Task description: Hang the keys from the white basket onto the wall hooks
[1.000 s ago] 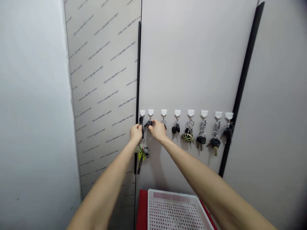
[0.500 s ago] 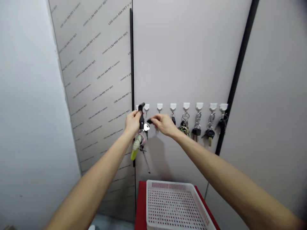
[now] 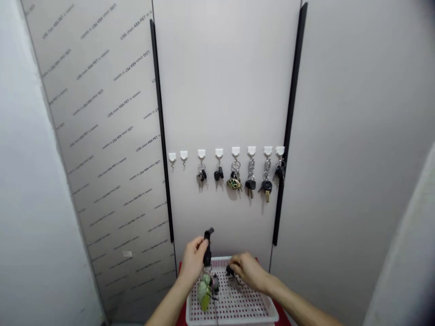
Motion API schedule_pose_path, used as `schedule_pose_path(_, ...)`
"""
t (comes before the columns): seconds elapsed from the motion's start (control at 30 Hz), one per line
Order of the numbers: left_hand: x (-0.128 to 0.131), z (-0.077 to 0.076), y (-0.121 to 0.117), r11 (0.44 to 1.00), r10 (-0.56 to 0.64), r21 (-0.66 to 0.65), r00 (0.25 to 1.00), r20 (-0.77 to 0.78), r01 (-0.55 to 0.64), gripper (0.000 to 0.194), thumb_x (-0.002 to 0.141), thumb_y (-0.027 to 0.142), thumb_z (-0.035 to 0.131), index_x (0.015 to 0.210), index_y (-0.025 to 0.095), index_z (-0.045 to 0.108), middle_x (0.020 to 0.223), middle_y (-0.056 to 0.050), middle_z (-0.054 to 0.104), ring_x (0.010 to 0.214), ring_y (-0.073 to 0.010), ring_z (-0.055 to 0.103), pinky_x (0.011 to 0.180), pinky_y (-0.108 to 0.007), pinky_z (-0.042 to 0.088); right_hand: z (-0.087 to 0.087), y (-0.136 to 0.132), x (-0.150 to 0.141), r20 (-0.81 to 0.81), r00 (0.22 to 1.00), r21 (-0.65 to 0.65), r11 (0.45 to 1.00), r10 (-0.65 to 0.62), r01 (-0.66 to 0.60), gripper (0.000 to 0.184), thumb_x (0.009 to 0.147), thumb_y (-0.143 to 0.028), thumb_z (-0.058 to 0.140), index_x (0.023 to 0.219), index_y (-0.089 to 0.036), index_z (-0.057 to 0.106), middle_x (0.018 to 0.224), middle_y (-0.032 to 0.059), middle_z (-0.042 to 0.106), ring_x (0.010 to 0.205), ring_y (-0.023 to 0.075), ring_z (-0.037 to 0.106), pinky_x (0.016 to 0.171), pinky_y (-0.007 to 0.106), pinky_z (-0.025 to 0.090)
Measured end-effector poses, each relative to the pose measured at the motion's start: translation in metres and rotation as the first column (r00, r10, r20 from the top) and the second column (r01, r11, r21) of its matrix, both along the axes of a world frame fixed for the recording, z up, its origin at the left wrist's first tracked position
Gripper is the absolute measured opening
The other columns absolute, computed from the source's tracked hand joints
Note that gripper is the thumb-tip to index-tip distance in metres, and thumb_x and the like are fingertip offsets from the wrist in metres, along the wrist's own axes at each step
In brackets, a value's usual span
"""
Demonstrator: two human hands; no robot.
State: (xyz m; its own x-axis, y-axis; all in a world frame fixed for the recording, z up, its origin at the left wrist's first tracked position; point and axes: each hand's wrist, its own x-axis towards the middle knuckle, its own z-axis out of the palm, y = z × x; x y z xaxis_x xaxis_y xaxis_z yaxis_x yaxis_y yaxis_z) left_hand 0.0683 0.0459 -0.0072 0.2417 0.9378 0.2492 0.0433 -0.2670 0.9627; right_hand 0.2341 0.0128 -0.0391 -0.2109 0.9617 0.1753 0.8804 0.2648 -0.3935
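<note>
My left hand [image 3: 193,260] is closed on a black strap [image 3: 207,249] above the white basket. From the strap hangs a bunch of keys [image 3: 215,284] with a pale and bright green charm [image 3: 204,292] and a long thin metal piece below. Beside it on the right, my right hand [image 3: 249,270] pinches a set of keys [image 3: 230,270] with a black head, low over the basket. The fingers partly cover that set. Beneath both hands stands the perforated white basket [image 3: 268,314].
A row of white hooks [image 3: 201,154] is fixed to the pale panel, and several hold key sets [image 3: 250,184]. Long black handles [image 3: 161,127] run up both sides of the panel. A red surface [image 3: 283,319] lies under the basket.
Both hands have moved down from the hooks to the basket, carrying the strapped key bunch and the black-headed keys. The view has shifted, and the two leftmost hooks are now uncovered.
</note>
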Motion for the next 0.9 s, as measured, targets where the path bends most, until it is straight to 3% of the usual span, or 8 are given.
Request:
schedule_pose_path(0.07,-0.001,-0.013,-0.003,0.999,-0.05,0.013,0.996,-0.07,0.051,0.023,0.064,0.032,0.04,0.056,0.012,0.049,0.048,0.004,0.037,0.046,-0.0058,0.035,0.044,-0.018,0.028,0.005,0.0,0.004,-0.011,1.0,-0.01,1.0,-0.002,0.002,0.026,0.067,-0.02,0.034,0.062,-0.015,0.059,0.058,0.0019,0.058,0.053,0.0089,0.048,0.049,0.017,0.032)
schedule_pose_path(0.17,-0.002,-0.01,0.004,0.997,-0.079,0.012,0.993,-0.086,0.08,0.017,0.059,0.024,0.046,0.071,0.012,0.051,0.059,0.001,0.047,0.056,-0.0086,0.043,0.054,-0.02,0.035,0.049,0.01,0.003,-0.138,0.989,0.133,0.989,-0.052,0.07,0.026,0.067,-0.027,0.037,0.075,-0.013,0.058,0.067,0.0038,0.059,0.057,0.01,0.05,0.054,0.018,0.035)
schedule_pose_path(0.3,0.006,0.043,0.035,0.986,0.107,0.138,0.991,-0.085,-0.094,0.035,0.055,0.019,0.048,0.09,0.01,0.045,0.082,-0.007,0.051,0.071,-0.0116,0.047,0.068,-0.023,0.036,0.14,0.039,-0.01,-0.301,0.934,0.473,0.819,-0.194,0.323,0.034,0.069,-0.033,0.035,0.094,-0.014,0.049,0.079,0.0049,0.058,0.062,0.0106,0.051,0.063,0.021,0.037)
schedule_pose_path(0.4,0.018,0.094,0.06,0.884,0.398,0.305,0.913,-0.094,-0.354,0.046,0.057,0.025,0.049,0.1,0.014,0.038,0.098,-0.009,0.046,0.079,-0.0139,0.047,0.07,-0.025,0.036,0.185,0.059,-0.021,-0.251,0.904,0.515,0.743,-0.346,0.427,0.035,0.066,-0.035,0.039,0.094,-0.016,0.049,0.083,0.0061,0.057,0.073,0.0148,0.051,0.065,0.025,0.036)
schedule_pose_path(0.5,0.028,0.128,0.076,0.792,0.546,0.421,0.821,-0.165,-0.442,0.04,0.059,0.027,0.048,0.097,0.019,0.041,0.092,-0.007,0.051,0.079,-0.0158,0.048,0.068,-0.027,0.035,0.2,0.069,-0.028,-0.127,0.852,0.461,0.73,-0.509,0.505,0.029,0.066,-0.033,0.039,0.085,-0.017,0.054,0.08,0.0082,0.057,0.077,0.0188,0.051,0.063,0.027,0.036)
schedule_pose_path(0.63,0.029,0.151,0.083,0.797,0.529,0.464,0.818,-0.225,-0.387,0.016,0.064,0.023,0.039,0.069,0.018,0.053,0.066,-0.003,0.057,0.065,-0.0146,0.05,0.06,-0.025,0.035,0.21,0.067,-0.023,-0.096,0.831,0.472,0.71,-0.549,0.523,0.028,0.069,-0.032,0.034,0.082,-0.019,0.055,0.08,0.0071,0.057,0.077,0.0186,0.05,0.061,0.027,0.036)
schedule_pose_path(0.8,0.024,0.19,0.085,0.77,0.485,0.441,0.872,0.064,-0.461,0.015,0.063,0.023,0.039,0.059,0.016,0.051,0.06,-0.001,0.054,0.06,-0.0111,0.048,0.058,-0.021,0.034,0.241,0.065,-0.02,-0.118,0.872,0.609,0.659,-0.474,0.441,0.031,0.071,-0.033,0.031,0.089,-0.019,0.052,0.083,0.0062,0.057,0.077,0.0171,0.049,0.062,0.026,0.034)
schedule_pose_path(0.9,0.023,0.212,0.082,0.83,0.324,0.424,0.932,0.161,-0.362,0.012,0.062,0.022,0.039,0.058,0.015,0.049,0.057,0.001,0.052,0.056,-0.0088,0.046,0.056,-0.02,0.034,0.248,0.062,-0.02,-0.068,0.923,0.653,0.683,-0.378,0.328,0.031,0.071,-0.032,0.031,0.093,-0.019,0.05,0.084,0.0051,0.057,0.077,0.0155,0.049,0.063,0.024,0.034)
